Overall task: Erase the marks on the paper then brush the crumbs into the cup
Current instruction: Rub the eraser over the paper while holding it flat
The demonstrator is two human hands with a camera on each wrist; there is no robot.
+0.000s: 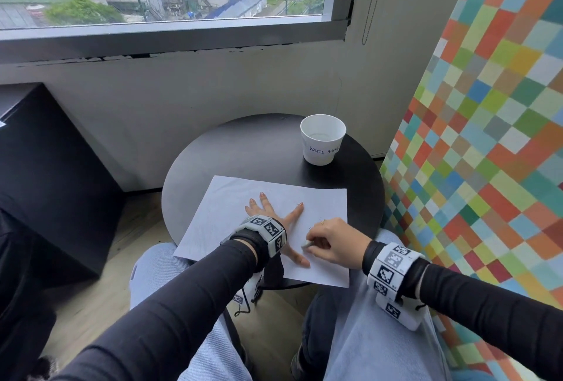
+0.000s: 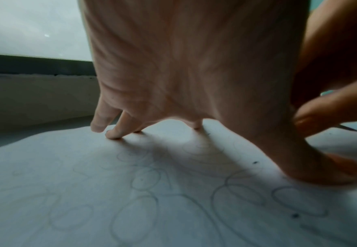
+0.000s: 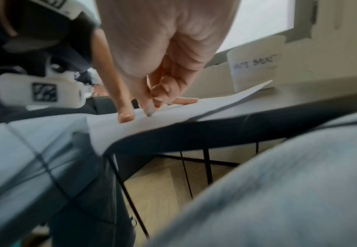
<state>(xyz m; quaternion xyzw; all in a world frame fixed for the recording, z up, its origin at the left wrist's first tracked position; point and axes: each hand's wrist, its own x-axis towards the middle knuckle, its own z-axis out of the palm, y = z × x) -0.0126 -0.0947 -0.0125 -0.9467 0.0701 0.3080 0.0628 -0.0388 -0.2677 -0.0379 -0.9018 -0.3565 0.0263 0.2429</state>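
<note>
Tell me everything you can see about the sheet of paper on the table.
The paper is a plain white sheet lying flat on the round black table, turned at an angle, its near edge overhanging the table above the person's lap. Faint pencil loops and a few dark specks show on it in the left wrist view. The left hand presses it down with spread fingers; the right hand pinches a small pale eraser against it. The white cup stands beyond it, apart.
</note>
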